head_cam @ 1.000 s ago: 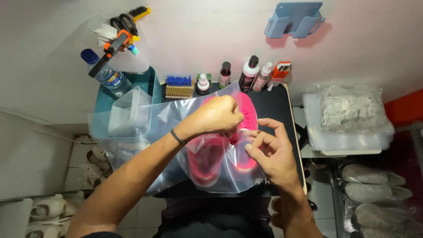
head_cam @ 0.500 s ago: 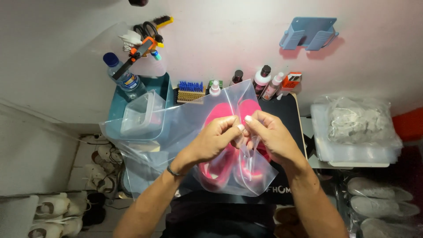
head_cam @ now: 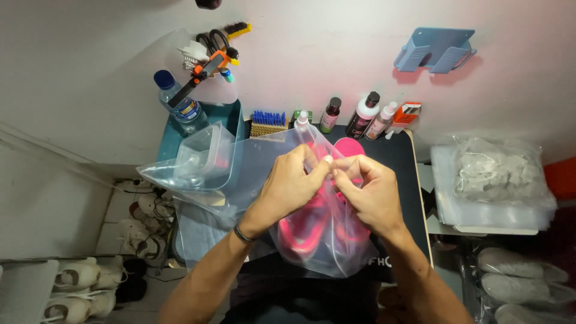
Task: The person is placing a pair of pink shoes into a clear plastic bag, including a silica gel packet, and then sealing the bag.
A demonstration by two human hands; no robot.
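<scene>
Both hands pinch the top edge of the clear bag (head_cam: 312,234) above the dark surface (head_cam: 396,162): left hand (head_cam: 294,183) and right hand (head_cam: 369,192) each have a closed grip on the plastic. The pink shoes (head_cam: 306,231) sit inside. The slick film could slip from the fingertips, or tear under the shoes' weight.

both forearms bare, no sleeves; a thin dark band (head_cam: 242,233) circles the wrist of the left hand (head_cam: 294,180)

pink shoes (head_cam: 312,225) blurred behind clear bag (head_cam: 252,168), partly hidden by left hand (head_cam: 294,183) and right hand (head_cam: 369,192), forearms cut off at bottom edge
</scene>
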